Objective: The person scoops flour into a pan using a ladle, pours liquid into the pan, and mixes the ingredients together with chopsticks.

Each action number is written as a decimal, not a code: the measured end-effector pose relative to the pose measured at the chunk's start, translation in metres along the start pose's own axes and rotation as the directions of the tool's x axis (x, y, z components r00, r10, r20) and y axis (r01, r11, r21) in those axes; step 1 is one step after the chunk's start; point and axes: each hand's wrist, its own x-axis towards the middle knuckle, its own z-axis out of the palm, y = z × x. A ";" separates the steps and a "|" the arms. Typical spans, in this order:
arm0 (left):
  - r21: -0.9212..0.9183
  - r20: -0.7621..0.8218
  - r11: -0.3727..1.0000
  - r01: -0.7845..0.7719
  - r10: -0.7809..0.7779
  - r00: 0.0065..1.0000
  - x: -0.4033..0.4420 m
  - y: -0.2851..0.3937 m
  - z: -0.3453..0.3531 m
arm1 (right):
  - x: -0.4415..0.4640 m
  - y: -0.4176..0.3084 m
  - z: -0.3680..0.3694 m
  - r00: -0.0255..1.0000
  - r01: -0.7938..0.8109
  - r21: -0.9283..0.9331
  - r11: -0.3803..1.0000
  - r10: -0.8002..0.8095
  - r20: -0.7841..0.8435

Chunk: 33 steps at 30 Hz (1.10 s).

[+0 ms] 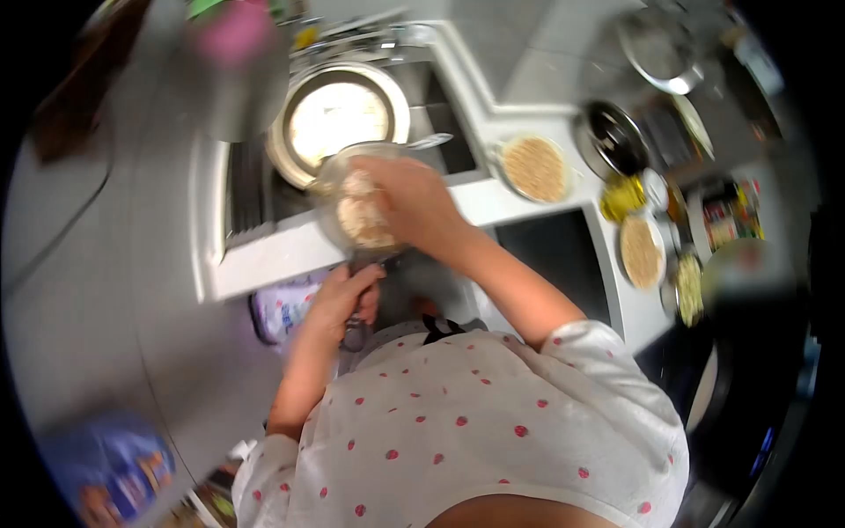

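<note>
My left hand (348,299) is wrapped round the dark handle of a round sieve-like pan (327,216). Pale, lumpy food (363,216) lies inside the pan, blurred. My right hand (405,198) reaches over the pan's rim, fingers curled down against the food; what the fingertips hold is hidden. Just beyond, a wide metal bowl (400,101) with a bright, whitish inside sits in the sink (453,145), partly covered by the pan.
A bowl of tan grains (534,167) and another such bowl (641,253) stand on the white counter (563,201) at right. Near them are a dark pot (612,136), an oil bottle (622,198) and a dish of chopped greens (689,289). A blue bag (106,471) lies lower left.
</note>
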 end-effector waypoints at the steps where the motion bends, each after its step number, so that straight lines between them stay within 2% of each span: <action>1: 0.011 0.047 1.000 -0.004 0.004 0.999 0.000 -0.004 -0.002 | -0.001 -0.003 -0.002 0.991 -0.072 -0.051 0.996 0.077 0.107; 5: -0.090 -0.063 0.995 -0.053 0.048 0.997 -0.023 -0.024 0.003 | 0.002 -0.017 0.000 0.950 0.203 0.141 0.969 -0.230 0.210; 7: -0.136 -0.118 0.983 -0.121 0.105 0.987 -0.039 -0.039 0.010 | 0.005 -0.030 0.002 0.941 0.289 0.084 0.954 -0.299 0.160; 9: -0.155 -0.166 0.973 -0.169 0.143 0.976 -0.058 -0.057 0.017 | 0.001 -0.047 0.005 0.909 0.339 0.183 0.923 -0.372 0.190; 10: -0.222 -0.212 0.954 -0.201 0.153 0.965 -0.067 -0.070 0.021 | -0.002 -0.058 0.005 0.890 0.325 0.274 0.905 -0.391 0.236; 11: -0.258 -0.303 0.930 -0.260 0.178 0.936 -0.077 -0.080 0.026 | -0.006 -0.066 0.010 0.843 0.377 0.346 0.859 -0.473 0.255; 14: -0.358 -0.385 0.882 -0.307 0.160 0.909 -0.109 -0.110 0.046 | -0.022 -0.093 0.018 0.668 0.497 0.448 0.743 -0.657 0.349; 17: -0.392 -0.536 0.821 -0.415 0.163 0.828 -0.150 -0.144 0.067 | -0.045 -0.136 0.021 0.494 0.566 0.586 0.580 -0.807 0.322; 19: -0.382 -0.615 0.800 -0.462 0.152 0.773 -0.174 -0.168 0.077 | -0.062 -0.161 0.027 0.409 0.518 0.704 0.486 -0.864 0.294; 21: -0.438 -0.700 0.729 -0.526 0.091 0.708 -0.195 -0.191 0.090 | -0.083 -0.186 0.028 0.418 0.288 0.794 0.535 -0.816 0.398; 23: -0.382 -0.766 0.720 -0.579 0.103 0.635 -0.220 -0.217 0.099 | -0.105 -0.216 0.030 0.379 0.345 0.806 0.481 -0.857 0.350; 25: -0.369 -0.831 0.672 -0.643 0.072 0.552 -0.246 -0.237 0.108 | -0.128 -0.242 0.037 0.300 0.468 0.813 0.347 -0.928 0.223; 27: -0.361 -0.854 0.640 -0.679 0.066 0.516 -0.275 -0.260 0.115 | -0.154 -0.275 0.045 0.255 0.500 0.823 0.268 -0.954 0.156; 30: -0.324 -0.910 0.583 -0.745 0.024 0.415 -0.322 -0.297 0.116 | -0.193 -0.326 0.057 0.062 0.553 0.810 0.196 -0.979 0.194; 33: -0.304 -0.929 0.555 -0.774 0.008 0.371 -0.367 -0.337 0.111 | -0.234 -0.385 0.059 0.091 0.496 0.856 0.145 -0.989 0.114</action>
